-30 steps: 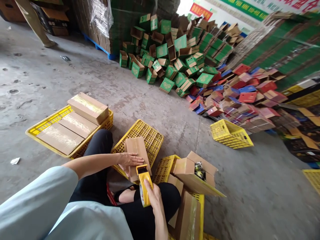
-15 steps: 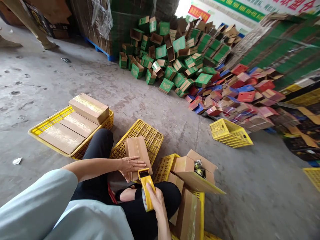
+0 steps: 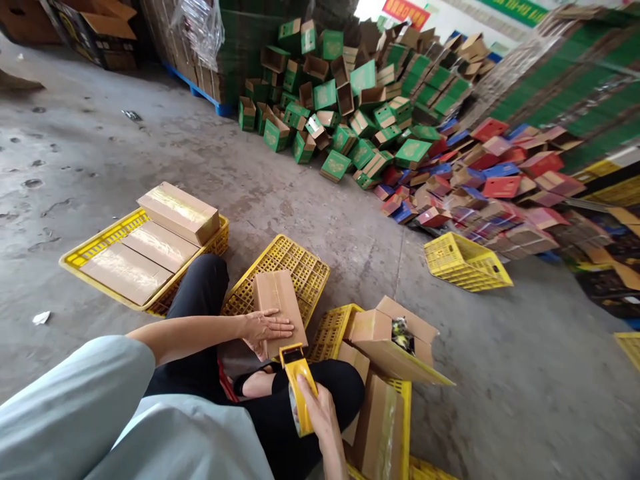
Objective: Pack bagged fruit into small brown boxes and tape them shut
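Note:
A closed brown cardboard box [image 3: 277,303] lies on an upturned yellow crate [image 3: 295,267] in front of my knees. My left hand [image 3: 264,329] presses flat on the near end of that box. My right hand [image 3: 320,417] grips a yellow tape dispenser [image 3: 299,380], whose head sits at the near edge of the box. An open box [image 3: 387,340] with dark items inside rests on a yellow crate [image 3: 333,327] at my right.
A yellow crate [image 3: 95,247] at the left carries sealed brown boxes [image 3: 177,213]. Another yellow crate [image 3: 467,263] lies further right on the concrete floor. Heaps of green boxes [image 3: 340,100] and red and blue boxes [image 3: 480,180] fill the back.
My right hand has drawn the tape dispenser back toward me, off the near end of the box. My left hand stays pressed on the box.

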`<action>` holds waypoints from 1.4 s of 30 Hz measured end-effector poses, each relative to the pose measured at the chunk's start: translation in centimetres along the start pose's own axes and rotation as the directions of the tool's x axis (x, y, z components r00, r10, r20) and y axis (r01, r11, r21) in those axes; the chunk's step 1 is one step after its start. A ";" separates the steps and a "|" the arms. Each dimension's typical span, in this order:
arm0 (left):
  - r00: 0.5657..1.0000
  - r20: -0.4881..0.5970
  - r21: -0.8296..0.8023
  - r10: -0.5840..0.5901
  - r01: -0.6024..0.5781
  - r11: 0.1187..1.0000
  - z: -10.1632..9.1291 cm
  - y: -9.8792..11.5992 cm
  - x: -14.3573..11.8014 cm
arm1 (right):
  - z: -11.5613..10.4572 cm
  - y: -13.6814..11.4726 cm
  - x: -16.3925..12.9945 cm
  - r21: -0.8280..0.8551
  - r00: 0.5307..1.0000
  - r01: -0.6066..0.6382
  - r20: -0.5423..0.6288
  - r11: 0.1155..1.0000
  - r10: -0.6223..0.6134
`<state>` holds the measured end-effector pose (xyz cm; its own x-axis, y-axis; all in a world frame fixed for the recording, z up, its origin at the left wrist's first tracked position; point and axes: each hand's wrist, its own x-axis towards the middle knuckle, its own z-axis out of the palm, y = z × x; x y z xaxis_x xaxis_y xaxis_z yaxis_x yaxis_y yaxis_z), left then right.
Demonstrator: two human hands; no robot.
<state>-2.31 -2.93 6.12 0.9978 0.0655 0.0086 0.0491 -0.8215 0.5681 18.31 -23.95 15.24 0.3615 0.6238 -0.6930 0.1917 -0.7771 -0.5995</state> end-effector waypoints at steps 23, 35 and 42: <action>0.991 -0.105 0.120 -0.086 0.099 0.988 2.5 1.6 0.5 | -1.5 -0.1 -0.5 -0.134 0.998 -0.038 0.040 0.990 0.044; 0.593 -0.251 -0.137 -0.765 0.761 0.635 -4.9 -6.8 -0.1 | -1.7 0.0 0.4 -0.127 0.996 -0.090 -0.001 0.988 0.090; 0.582 -0.238 -0.166 -0.777 0.764 0.623 -4.8 -7.0 0.0 | -0.9 -0.5 -0.3 0.008 0.995 -0.096 0.005 0.995 0.096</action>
<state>-2.84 5.57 6.11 0.5324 0.8115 -0.2409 0.7858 -0.3680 0.4970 18.94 -23.84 16.16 0.3733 0.5467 -0.7495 0.1484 -0.8327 -0.5335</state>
